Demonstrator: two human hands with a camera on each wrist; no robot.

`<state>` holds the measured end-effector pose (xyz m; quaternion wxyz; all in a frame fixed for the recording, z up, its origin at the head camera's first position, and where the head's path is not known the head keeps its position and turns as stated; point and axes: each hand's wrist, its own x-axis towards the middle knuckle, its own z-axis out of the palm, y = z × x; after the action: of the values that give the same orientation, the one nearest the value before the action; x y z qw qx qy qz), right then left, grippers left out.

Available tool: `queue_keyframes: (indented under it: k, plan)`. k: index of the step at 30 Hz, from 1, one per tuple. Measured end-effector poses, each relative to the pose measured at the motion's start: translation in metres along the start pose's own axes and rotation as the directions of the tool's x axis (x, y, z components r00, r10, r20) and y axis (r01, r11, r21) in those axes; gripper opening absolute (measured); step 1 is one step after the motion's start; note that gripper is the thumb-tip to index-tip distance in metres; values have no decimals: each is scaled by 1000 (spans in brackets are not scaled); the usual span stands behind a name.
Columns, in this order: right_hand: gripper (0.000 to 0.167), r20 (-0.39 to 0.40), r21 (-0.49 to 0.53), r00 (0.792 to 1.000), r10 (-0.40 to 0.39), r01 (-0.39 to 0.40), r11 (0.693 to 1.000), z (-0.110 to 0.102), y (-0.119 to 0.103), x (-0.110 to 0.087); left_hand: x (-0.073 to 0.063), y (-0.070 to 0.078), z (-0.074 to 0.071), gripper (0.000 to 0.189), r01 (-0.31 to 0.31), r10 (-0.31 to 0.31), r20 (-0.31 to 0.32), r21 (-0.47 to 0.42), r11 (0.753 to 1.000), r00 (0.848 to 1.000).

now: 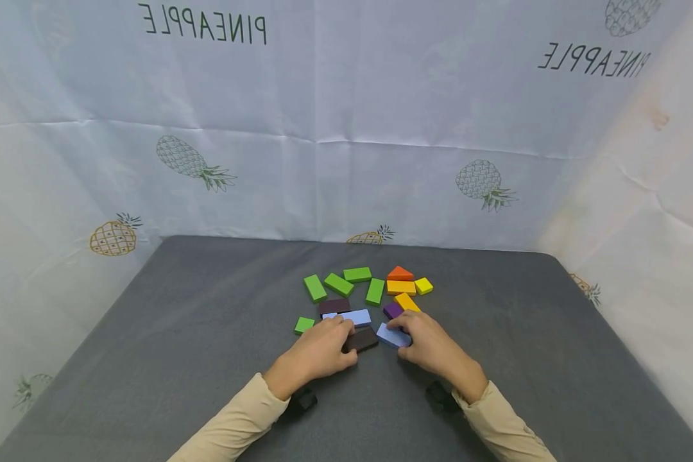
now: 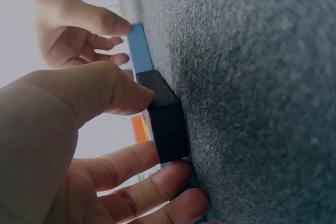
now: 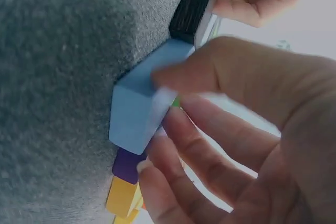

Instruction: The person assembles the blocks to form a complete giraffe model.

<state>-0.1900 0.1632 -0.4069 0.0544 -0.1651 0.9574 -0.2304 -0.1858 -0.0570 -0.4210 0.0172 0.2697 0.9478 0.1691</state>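
Note:
My left hand (image 1: 322,351) pinches a dark brown block (image 1: 364,340), with the thumb on its near side and fingers at its far end; in the left wrist view the dark block (image 2: 169,132) lies on the cloth. To its right, my right hand (image 1: 433,346) holds a light blue block (image 1: 391,335) between thumb and fingers. The right wrist view shows this blue block (image 3: 137,111) low on the cloth, one end close to the dark block (image 3: 193,11). Beyond the left hand lie another light blue block (image 1: 357,317) and a second dark brown block (image 1: 334,306).
Several green blocks (image 1: 339,284) lie at the back, and a small green one (image 1: 303,325) sits left. A purple block (image 1: 392,310), orange-yellow blocks (image 1: 401,287), a yellow piece (image 1: 423,286) and an orange triangle (image 1: 400,274) are at right. Grey cloth (image 1: 179,359) covers the table.

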Motion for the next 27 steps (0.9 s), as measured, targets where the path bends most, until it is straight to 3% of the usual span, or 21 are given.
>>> queue_keyframes:
  k: [7,16,27]
  plan:
    - [40,29,24,999,-34,33,999,0,5,0,2,-2,0,32,-38,38,-25,19,999,999]
    - [35,117,50,991,-66,60,997,-7,9,0,4,-11,-5,26,-52,48,-55,-86,995,997]
    - [37,229,102,955,-189,169,980,-9,4,-5,6,-17,-8,30,-94,90,-29,-148,985,995]
